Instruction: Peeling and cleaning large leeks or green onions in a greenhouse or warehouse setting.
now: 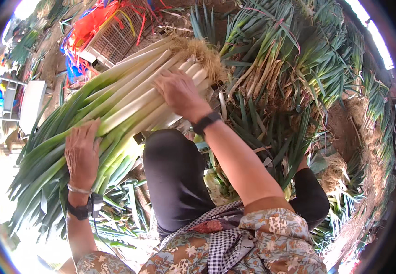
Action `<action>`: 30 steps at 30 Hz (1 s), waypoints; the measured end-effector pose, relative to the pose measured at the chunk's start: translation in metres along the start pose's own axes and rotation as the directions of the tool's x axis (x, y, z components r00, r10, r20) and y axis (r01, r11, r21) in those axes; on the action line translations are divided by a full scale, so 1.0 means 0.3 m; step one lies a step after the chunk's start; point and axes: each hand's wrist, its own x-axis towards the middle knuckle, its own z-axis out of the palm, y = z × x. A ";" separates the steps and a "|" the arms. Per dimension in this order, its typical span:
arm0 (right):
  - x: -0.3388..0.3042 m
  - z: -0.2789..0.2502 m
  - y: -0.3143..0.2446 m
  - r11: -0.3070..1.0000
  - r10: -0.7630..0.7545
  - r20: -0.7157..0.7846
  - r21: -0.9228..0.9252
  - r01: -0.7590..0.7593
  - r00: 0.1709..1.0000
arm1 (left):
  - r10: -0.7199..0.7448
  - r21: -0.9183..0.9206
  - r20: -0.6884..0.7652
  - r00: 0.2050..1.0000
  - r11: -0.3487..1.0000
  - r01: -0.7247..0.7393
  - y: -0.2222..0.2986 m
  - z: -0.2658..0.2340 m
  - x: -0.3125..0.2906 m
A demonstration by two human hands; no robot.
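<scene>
A big bundle of leeks (pixel 134 98) lies slantwise before me. Its pale roots (pixel 202 57) point to the upper right and its green leaves spread to the lower left. My left hand (pixel 83 150) lies on the green part, fingers stretched out and thumb apart. Across the white stalks near the root end rests my right hand (pixel 179 93), its fingers slightly bent over them but not wrapped round any. What supports the bundle is mostly hidden beneath it.
Heaps of leeks (pixel 275 55) with drier leaves lie at the far right. A plastic crate (pixel 116 39) with red and blue strips (pixel 88 27) stands at the far left. A white-topped stool or chair (pixel 33 105) is at left. My knee (pixel 173 160) is close below the bundle.
</scene>
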 end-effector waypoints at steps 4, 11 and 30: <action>0.001 -0.028 0.002 1.000 0.002 -0.018 -0.009 -0.002 1.000 | 0.005 -0.016 -0.037 0.999 1.000 -0.005 0.059 -0.004 -0.016; 0.013 -0.026 0.009 0.996 -0.021 0.078 -0.087 0.028 0.997 | 0.055 -0.098 0.009 0.998 0.994 -0.054 0.054 0.044 0.042; 0.012 -0.043 0.061 0.996 0.085 0.117 -0.050 -0.080 0.989 | -0.006 0.179 0.099 0.995 0.984 -0.012 0.046 0.028 -0.030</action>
